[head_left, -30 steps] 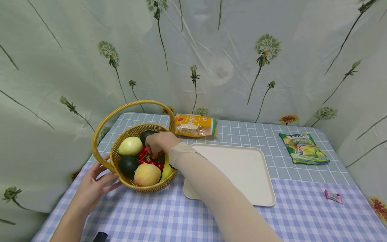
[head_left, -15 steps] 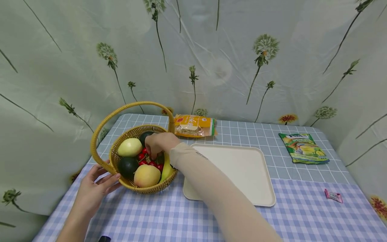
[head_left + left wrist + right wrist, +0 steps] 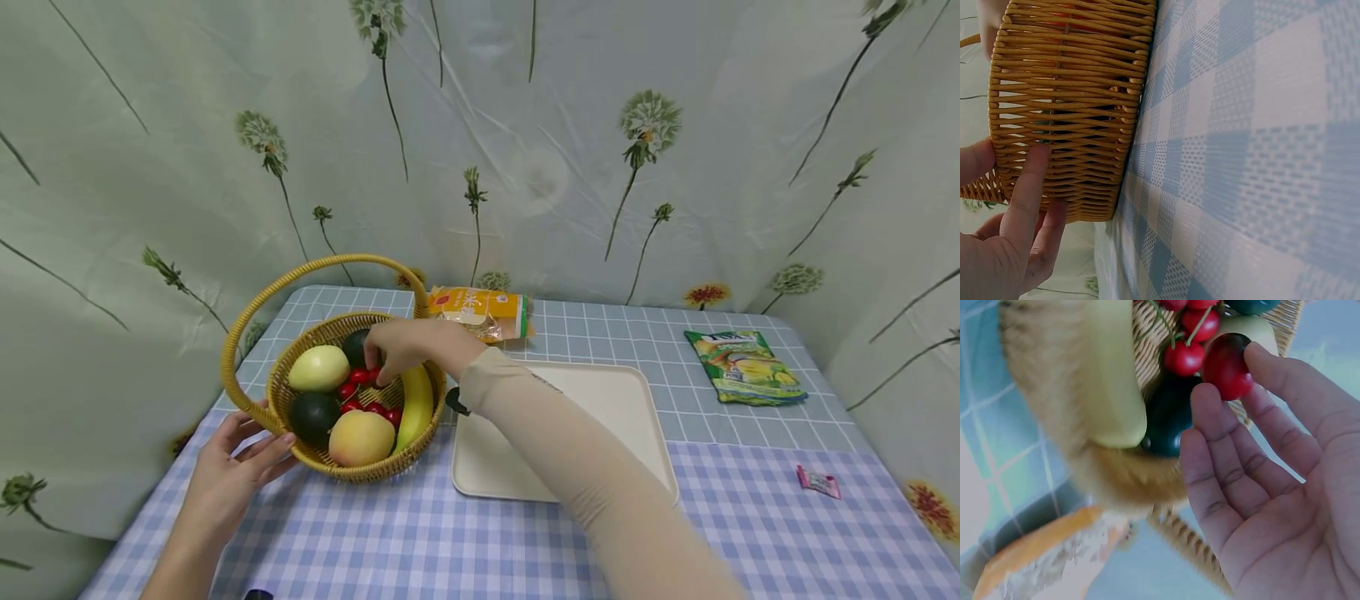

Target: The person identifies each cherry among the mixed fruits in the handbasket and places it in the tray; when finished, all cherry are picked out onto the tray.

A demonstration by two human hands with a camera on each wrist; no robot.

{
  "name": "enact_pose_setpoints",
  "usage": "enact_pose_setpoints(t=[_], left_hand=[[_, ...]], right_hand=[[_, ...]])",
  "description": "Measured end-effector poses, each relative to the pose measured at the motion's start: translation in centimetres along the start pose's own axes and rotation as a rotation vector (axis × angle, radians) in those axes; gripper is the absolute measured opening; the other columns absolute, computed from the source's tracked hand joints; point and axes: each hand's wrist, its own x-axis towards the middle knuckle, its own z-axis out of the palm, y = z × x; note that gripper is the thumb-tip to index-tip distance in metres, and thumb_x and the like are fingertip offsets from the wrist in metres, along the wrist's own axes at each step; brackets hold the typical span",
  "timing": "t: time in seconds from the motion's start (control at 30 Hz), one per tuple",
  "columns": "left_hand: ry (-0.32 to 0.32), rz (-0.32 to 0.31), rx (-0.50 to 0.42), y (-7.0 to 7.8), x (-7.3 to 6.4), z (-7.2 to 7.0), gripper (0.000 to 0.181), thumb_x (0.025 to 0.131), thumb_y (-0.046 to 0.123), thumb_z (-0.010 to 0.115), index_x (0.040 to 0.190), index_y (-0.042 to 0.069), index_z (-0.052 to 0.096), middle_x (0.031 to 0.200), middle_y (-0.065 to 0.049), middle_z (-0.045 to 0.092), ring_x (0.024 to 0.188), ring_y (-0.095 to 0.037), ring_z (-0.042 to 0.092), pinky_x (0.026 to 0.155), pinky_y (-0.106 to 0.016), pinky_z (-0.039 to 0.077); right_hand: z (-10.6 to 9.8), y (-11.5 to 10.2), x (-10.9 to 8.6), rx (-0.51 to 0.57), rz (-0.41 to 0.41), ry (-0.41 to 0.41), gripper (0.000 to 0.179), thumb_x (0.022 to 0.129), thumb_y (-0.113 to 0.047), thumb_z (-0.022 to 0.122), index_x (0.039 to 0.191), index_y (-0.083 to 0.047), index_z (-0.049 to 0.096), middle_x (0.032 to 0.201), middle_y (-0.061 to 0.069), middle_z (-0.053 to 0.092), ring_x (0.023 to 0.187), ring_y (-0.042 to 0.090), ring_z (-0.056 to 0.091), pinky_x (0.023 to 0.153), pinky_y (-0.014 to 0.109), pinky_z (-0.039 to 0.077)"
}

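"What's in the grip?"

"The right hand (image 3: 1279, 481) pinches a dark-red round fruit (image 3: 1227, 367) between thumb and fingertips. It's over the wicker basket (image 3: 360, 475), at the cherries (image 3: 1184, 358); I can't tell whether it touches them."

"And the left hand (image 3: 232, 479)?"

"Extended fingers, touching the basket's outer wall on the near left, under the foot of its arched handle (image 3: 251, 310)."

"What's inside?"

"Cherries in the middle, a banana (image 3: 417, 408) along the right, a peach (image 3: 362, 438) at the near side. A pale yellow-green fruit (image 3: 319, 368) lies left, with one dark-green fruit (image 3: 313, 418) nearer and another farther back, partly hidden by the hand."

"Beyond the basket?"

"To its right, a white rectangular tray (image 3: 615, 408), with the right sleeve (image 3: 570, 442) crossing above. An orange food packet (image 3: 480, 310) lies at the far side; far right, a green packet (image 3: 744, 367), and nearer, a pink-wrapped candy (image 3: 817, 482)."
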Motion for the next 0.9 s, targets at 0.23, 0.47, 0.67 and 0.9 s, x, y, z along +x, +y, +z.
enact_pose_setpoints(t=[0.23, 0.47, 0.67, 0.9], left_hand=[[0.005, -0.009, -0.002, -0.1, 0.0, 0.1, 0.06, 0.098, -0.001, 0.077, 0.145, 0.022, 0.048, 0.127, 0.008, 0.051, 0.101, 0.001, 0.071, 0.081, -0.027, 0.068], [0.007, 0.005, -0.018, -0.3, -0.1, 0.0, 0.059, 0.098, -0.003, 0.075, 0.145, 0.02, 0.048, 0.123, 0.011, 0.055, 0.1, 0.0, 0.072, 0.08, -0.027, 0.068], [0.004, 0.021, -0.025, -0.4, 0.0, -0.1, 0.059, 0.098, -0.004, 0.075, 0.144, 0.021, 0.048, 0.12, 0.011, 0.056, 0.098, 0.0, 0.073, 0.078, -0.027, 0.068], [-0.002, 0.03, -0.03, -0.5, 0.0, -0.1, 0.059, 0.098, -0.004, 0.075, 0.144, 0.021, 0.049, 0.119, 0.013, 0.058, 0.098, 0.0, 0.072, 0.077, -0.027, 0.068]], right_hand=[[-0.6, 2.2, -3.9, 0.066, -0.038, 0.069, 0.029, 0.103, -0.023, 0.076, 0.128, -0.008, 0.071, 0.118, 0.006, 0.073, 0.101, 0.014, 0.064, 0.087, 0.023, 0.057], [0.0, 5.2, -8.4, 0.156, -0.018, 0.115, 0.021, 0.103, -0.018, 0.074, 0.121, -0.008, 0.071, 0.107, 0.002, 0.073, 0.092, 0.012, 0.062, 0.084, 0.023, 0.056], [1.5, 7.8, -11.0, 0.214, 0.034, 0.15, 0.021, 0.102, -0.019, 0.075, 0.12, -0.009, 0.072, 0.098, 0.001, 0.073, 0.086, 0.012, 0.061, 0.078, 0.022, 0.053], [4.5, 10.3, -11.3, 0.256, 0.037, 0.182, 0.021, 0.1, -0.014, 0.077, 0.118, -0.005, 0.074, 0.093, 0.003, 0.075, 0.082, 0.009, 0.062, 0.075, 0.018, 0.053]])
